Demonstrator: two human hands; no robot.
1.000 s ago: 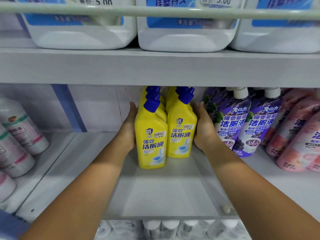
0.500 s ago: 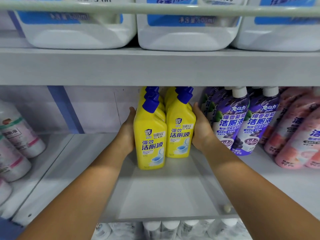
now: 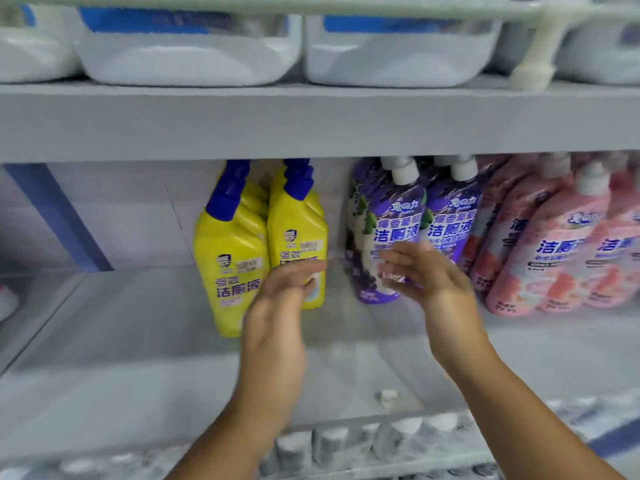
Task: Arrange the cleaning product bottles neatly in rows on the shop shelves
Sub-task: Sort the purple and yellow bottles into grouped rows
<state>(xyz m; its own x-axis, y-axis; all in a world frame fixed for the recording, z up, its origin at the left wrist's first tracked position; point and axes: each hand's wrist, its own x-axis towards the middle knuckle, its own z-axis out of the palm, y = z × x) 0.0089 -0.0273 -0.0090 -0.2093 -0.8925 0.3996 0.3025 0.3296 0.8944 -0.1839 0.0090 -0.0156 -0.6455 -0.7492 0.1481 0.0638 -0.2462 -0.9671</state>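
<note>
— What's the biggest thing in front of the person?

— The grey shelf [image 3: 104, 341], with white jugs [image 3: 187, 53] on the tier above. On it stand rows running back toward the wall, presumably so each kind faces the shopper label-first.

— And the bottles themselves?

— Pink bottles [image 3: 554, 244] at the right, purple bottles [image 3: 446, 216] beside them, then a gap, then the yellow bottles [image 3: 235, 258] with blue caps in two files side by side, touching. The front yellow one on the left stands further forward than its neighbour (so that row looks not quite even, I'd judge).

— Are the hands holding anything?

— No. The left hand [image 3: 280, 299] hangs in front of the right-hand yellow bottle, fingers straight and loose, gripping nothing. The right hand [image 3: 426, 275] is in front of the lowest part of the purple bottles, fingers spread, also empty; the blur hides whether it touches them.

— Anything small?

— A little white object [image 3: 388, 396] near the shelf's front edge; what it is I cannot tell.
</note>
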